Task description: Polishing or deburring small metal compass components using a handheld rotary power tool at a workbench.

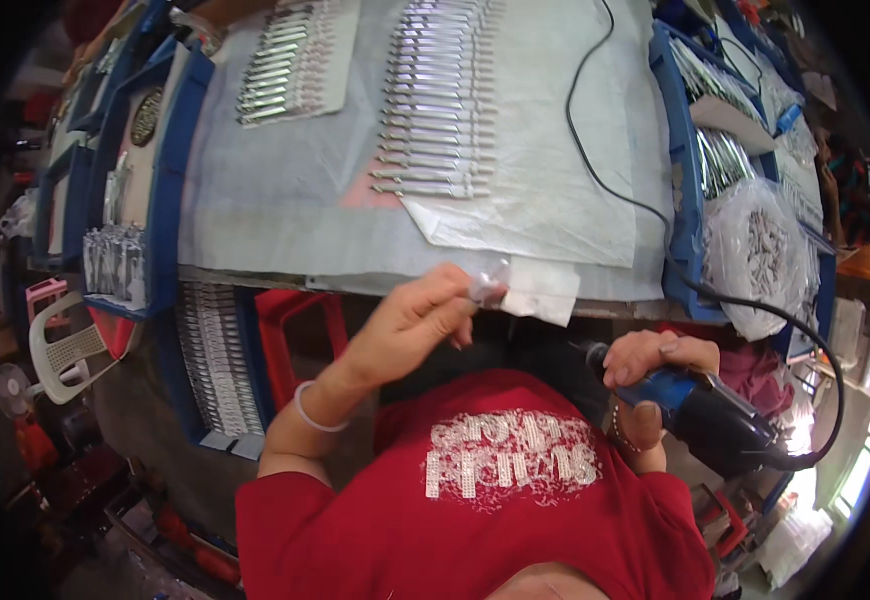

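Note:
My left hand (425, 320) is at the table's front edge, its thumb and fingers closed in a pinch. At the fingertips is a small piece of clear plastic (493, 276), its exact kind unclear. Right beside it, a white paper or cloth piece (543, 290) hangs over the edge. My right hand (660, 362) is wrapped around a blue and black corded power tool (720, 425), its narrow tip pointing left toward my lap. On the table, slim shiny metal rods (435, 110) lie side by side in a long column, with a shorter group of rods (280, 75) to the left.
The tool's black cable (595, 165) runs across the table's right side and loops past a clear bag of small metal parts (760, 250). Blue bins (170, 180) with metal pieces stand left; another blue bin (685, 170) stands right. A blue crate (190, 400) sits below the table.

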Tool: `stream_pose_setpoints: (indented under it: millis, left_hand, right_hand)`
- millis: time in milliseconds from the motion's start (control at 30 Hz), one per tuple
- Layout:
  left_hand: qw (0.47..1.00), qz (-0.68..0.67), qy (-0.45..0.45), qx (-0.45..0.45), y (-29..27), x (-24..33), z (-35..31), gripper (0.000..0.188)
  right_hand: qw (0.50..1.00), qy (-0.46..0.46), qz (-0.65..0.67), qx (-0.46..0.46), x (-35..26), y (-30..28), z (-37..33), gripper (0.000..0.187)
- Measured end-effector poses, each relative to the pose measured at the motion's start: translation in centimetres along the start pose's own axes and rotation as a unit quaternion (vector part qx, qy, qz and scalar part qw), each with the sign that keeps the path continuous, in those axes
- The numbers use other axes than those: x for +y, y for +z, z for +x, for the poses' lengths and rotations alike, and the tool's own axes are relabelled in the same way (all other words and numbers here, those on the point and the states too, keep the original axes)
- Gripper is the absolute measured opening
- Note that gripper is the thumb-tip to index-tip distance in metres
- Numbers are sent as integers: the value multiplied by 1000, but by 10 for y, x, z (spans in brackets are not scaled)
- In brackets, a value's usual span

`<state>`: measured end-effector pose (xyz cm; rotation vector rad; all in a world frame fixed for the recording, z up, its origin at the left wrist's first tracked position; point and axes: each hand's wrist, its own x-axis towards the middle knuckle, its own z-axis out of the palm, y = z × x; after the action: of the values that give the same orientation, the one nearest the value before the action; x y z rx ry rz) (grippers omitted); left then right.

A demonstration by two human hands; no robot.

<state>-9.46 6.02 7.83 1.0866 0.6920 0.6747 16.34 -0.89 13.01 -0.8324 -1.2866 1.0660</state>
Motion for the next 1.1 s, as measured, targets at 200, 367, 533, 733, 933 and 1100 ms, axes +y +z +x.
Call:
stream_pose_setpoints:
  millis: [200, 367, 533, 733, 933, 1100]
  left_hand:
    - [965, 152, 128, 169, -97, 52, 53, 25]
    - [913, 276, 172, 248, -202, 73, 111, 21]
    - [886, 365, 167, 233, -285, 101, 150, 18]
    - [848, 502, 82, 148, -333, 126, 183, 20]
    - [872, 484, 27, 64, -366, 122, 200, 15]
    - [880, 474, -31, 34, -361, 124, 212, 16]
  right_hand:
    - [996, -22, -44, 76, 6, 5, -1, 54]
    - [996, -7, -50, 77, 8, 3, 8, 53]
    - [997, 55, -10, 60, 7, -1, 19, 46]
    - [996, 69, -34, 55, 16, 4, 30, 47]
    - [995, 29, -96, 0, 28, 5, 36, 50]
    - [975, 88, -186, -83, 11, 6, 50, 48]
